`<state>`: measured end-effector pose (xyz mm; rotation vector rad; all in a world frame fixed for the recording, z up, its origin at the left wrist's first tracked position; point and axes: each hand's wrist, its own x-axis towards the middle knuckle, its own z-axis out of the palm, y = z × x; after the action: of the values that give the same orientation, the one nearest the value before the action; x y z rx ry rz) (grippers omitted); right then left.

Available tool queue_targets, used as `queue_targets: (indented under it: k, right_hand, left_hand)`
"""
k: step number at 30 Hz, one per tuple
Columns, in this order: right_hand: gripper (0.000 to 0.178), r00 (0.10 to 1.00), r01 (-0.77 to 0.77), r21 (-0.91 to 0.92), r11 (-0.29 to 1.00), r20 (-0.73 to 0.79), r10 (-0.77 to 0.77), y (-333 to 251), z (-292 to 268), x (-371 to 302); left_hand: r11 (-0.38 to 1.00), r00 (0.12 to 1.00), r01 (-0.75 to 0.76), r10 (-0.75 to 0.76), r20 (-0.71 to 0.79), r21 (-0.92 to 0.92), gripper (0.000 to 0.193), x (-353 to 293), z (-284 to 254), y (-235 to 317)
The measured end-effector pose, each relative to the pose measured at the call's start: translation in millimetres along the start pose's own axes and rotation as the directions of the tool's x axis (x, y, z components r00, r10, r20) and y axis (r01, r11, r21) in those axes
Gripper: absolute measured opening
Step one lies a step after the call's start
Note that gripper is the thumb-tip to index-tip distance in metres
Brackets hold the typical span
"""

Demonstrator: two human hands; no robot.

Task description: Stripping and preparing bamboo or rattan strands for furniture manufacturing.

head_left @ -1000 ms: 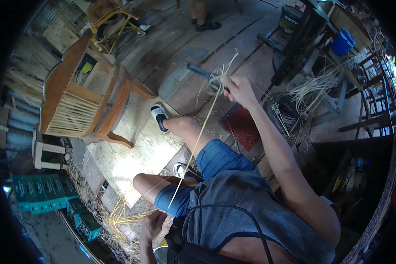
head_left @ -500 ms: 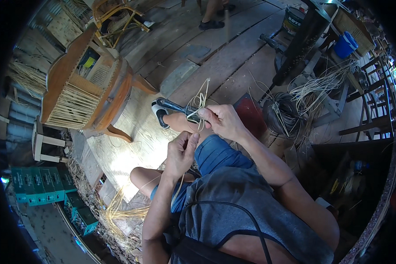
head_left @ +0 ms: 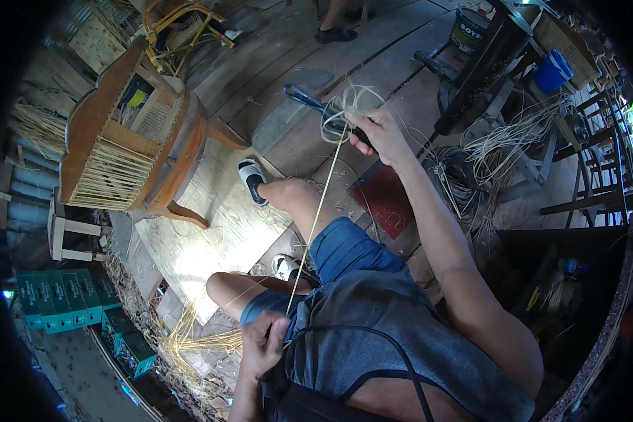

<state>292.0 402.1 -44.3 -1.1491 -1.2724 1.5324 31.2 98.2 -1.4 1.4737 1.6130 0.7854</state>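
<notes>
My right hand (head_left: 374, 132) is stretched out ahead, closed on a dark tool (head_left: 304, 97) with a glossy rounded end; its exact kind I cannot make out. Loops of thin pale cane strand (head_left: 362, 90) circle the tool and are pinched in the same fingers. From them a single length of cane runs straight and taut down to my left hand (head_left: 264, 341). That hand is closed on the strand beside my hip, thumb on top. A wooden chair (head_left: 179, 158) with a partly woven cane back stands at the left, apart from both hands.
A lit plywood sheet (head_left: 183, 246) lies on the plank floor by my feet. Loose cane (head_left: 197, 342) is heaped at lower left near green boxes (head_left: 63, 299). Right of me are a red panel (head_left: 385, 200), a wire coil (head_left: 454, 176) and a blue bucket (head_left: 552, 70).
My hands were close together over my knee. The right has gone forward with the tool and loops, the left back toward my hip, drawing the cane out long between them.
</notes>
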Motion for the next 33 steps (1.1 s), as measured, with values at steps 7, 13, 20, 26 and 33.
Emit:
queue_targets:
  k: [7,13,20,26,33]
  right_hand:
    - [0.032,0.985,0.175,-0.455,0.873,0.078,-0.157,-0.6,39.9,-35.9]
    - [0.028,0.904,0.427,-0.325,0.844,0.122,-0.410,15.8,78.8,-67.1]
    - [0.027,0.988,0.090,-0.275,0.957,0.145,-0.052,6.4,60.6,-67.0]
    - [0.029,0.996,0.017,-0.199,0.980,0.085,0.000,7.7,34.2,-29.7]
    - [0.033,0.994,0.039,-0.156,0.987,-0.098,-0.055,-4.3,-34.2,44.1]
  left_hand:
    - [0.871,0.955,-0.279,0.295,0.025,0.403,0.045,88.6,-16.1,-38.4]
    - [0.943,0.996,-0.085,0.087,-0.007,-0.322,0.029,150.6,41.5,-4.9]
    - [0.902,1.000,0.022,-0.014,0.021,-0.432,0.027,128.2,40.0,5.2]
    - [0.985,0.983,-0.149,0.137,-0.124,-0.091,0.023,94.4,39.9,8.1]
    - [0.992,0.997,0.030,-0.038,-0.063,-0.126,0.020,2.2,-8.7,-19.0]
